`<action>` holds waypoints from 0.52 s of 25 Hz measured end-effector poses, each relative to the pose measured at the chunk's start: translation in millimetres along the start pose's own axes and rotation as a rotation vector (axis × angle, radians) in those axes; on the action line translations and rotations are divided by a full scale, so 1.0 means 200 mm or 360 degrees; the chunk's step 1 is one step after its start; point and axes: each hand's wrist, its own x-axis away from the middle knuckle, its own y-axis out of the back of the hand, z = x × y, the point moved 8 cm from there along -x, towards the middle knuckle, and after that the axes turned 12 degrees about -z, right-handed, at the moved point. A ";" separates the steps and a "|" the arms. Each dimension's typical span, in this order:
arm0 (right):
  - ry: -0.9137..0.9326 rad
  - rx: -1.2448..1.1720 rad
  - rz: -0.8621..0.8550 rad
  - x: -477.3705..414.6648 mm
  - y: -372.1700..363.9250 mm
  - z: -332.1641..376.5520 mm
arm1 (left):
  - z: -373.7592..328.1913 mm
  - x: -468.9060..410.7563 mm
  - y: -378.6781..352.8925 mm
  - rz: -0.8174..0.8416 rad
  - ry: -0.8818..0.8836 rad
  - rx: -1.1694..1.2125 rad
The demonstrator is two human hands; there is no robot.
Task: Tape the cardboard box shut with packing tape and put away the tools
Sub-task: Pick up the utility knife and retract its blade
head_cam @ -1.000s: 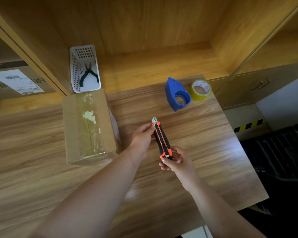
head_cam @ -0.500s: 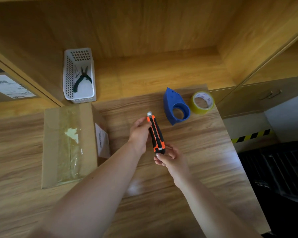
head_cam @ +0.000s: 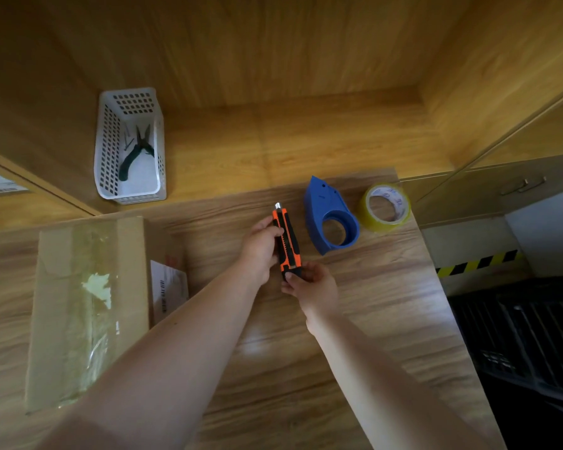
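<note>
While both hands meet over the wooden tabletop (head_cam: 355,336), the scene reads as follows.
Left hand (head_cam: 260,248): fingers curled around the upper half of the orange-and-black plastic utility knife (head_cam: 286,243), closed on its side.
Right hand (head_cam: 312,284): fingertips pinching the knife's lower black end.
Utility knife: held above the tabletop between the two hands, metal tip pointing away from the person; whether the blade is out, I cannot tell.
Brown cardboard box (head_cam: 85,306): lying on the tabletop to the left of the arms, flaps closed, a strip of clear tape running along its top, a white label on its right side.
Blue plastic tape dispenser (head_cam: 329,216): on the tabletop just right of the knife.
Yellowish roll of packing tape (head_cam: 385,207): beside the dispenser, near the tabletop's far right corner.
White perforated plastic basket (head_cam: 130,147): on the wooden shelf behind the box, holding dark-handled pliers (head_cam: 137,154).
</note>
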 end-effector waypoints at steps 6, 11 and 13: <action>0.0167 0.0171 -0.0057 -0.07 -0.03 0.06 | -0.04 -0.05 -0.02 -0.0135 -0.0140 -0.0111; 0.0336 0.0322 -0.0081 -0.06 -0.05 0.08 | -0.02 -0.06 -0.01 -0.0142 -0.0169 -0.0194; 0.0415 0.0456 -0.0080 -0.05 -0.06 0.08 | -0.01 -0.05 0.00 -0.0131 -0.0182 -0.0209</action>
